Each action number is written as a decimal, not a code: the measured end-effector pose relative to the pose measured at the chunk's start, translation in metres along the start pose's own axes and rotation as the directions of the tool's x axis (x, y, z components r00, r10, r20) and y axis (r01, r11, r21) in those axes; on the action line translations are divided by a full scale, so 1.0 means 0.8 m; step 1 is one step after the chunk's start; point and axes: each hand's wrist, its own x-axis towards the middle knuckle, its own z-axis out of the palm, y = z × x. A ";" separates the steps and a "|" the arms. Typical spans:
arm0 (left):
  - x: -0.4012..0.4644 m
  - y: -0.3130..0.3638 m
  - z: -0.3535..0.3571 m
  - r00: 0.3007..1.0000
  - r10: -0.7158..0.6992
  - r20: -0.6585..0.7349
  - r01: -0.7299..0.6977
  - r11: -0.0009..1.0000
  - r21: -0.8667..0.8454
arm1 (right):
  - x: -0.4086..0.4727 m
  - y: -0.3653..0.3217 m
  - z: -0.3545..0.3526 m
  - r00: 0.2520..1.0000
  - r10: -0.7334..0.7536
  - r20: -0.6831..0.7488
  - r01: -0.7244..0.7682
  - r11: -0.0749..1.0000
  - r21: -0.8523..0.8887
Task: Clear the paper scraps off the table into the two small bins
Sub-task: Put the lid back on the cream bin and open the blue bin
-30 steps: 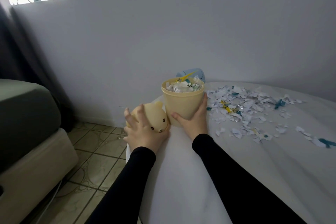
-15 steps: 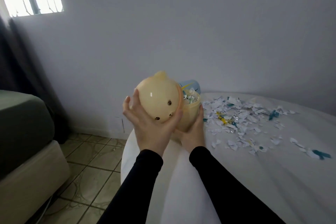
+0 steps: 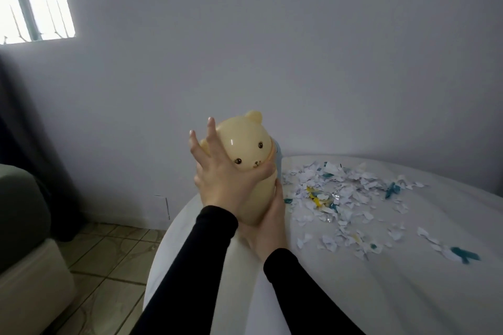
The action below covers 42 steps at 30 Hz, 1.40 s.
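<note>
A small cream-yellow bin (image 3: pixel 260 198) stands at the left edge of the white-clothed round table (image 3: pixel 353 294). Its bear-face dome lid (image 3: pixel 246 144) now sits on top of it. My left hand (image 3: pixel 220 174) grips the lid from the left, thumb across the front below the face and fingers spread up its side. My right hand (image 3: pixel 268 226) holds the bin's lower right side. A sliver of a blue bin (image 3: pixel 278 153) shows just behind the yellow one. Torn paper scraps (image 3: pixel 351 198), white with some teal and yellow bits, lie scattered to the right.
A grey wall rises right behind the table. Tiled floor (image 3: pixel 109 261) lies at the lower left, with a sofa or bed edge (image 3: pixel 24 253) and a dark curtain beside it. A barred window (image 3: pixel 35 0) is at the upper left.
My left hand lifted the bear lid from the table beside the bin, swung it over the open, scrap-filled bin and set it on top. My right hand stayed on the bin.
</note>
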 end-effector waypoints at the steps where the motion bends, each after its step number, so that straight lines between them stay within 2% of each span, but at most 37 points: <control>1: 0.009 -0.002 -0.002 1.000 -0.026 0.013 0.026 1.000 -0.012 | 0.000 0.005 0.001 1.000 0.003 0.020 -0.002 1.000 -0.007; 6: 0.047 -0.011 -0.002 0.987 -0.136 0.085 0.143 0.986 -0.086 | -0.001 0.013 0.002 1.000 0.009 0.026 -0.009 1.000 -0.011; 21: 0.081 -0.036 0.007 0.974 -0.150 0.171 0.156 0.988 -0.020 | -0.001 0.008 0.000 0.997 0.039 0.063 -0.035 0.997 -0.069; 26: 0.082 -0.043 -0.002 0.967 -0.083 0.241 0.093 0.995 -0.029 | -0.002 0.007 0.001 0.997 0.043 0.062 -0.039 0.997 -0.059; 34: 0.062 -0.049 -0.018 0.946 0.109 0.306 -0.093 0.993 -0.066 | -0.001 0.006 0.003 0.997 0.066 0.048 -0.064 0.997 -0.043; 42: 0.036 -0.061 -0.016 0.960 0.106 0.260 -0.062 0.983 -0.171 | -0.002 0.003 0.003 0.995 0.083 0.060 -0.080 0.995 -0.054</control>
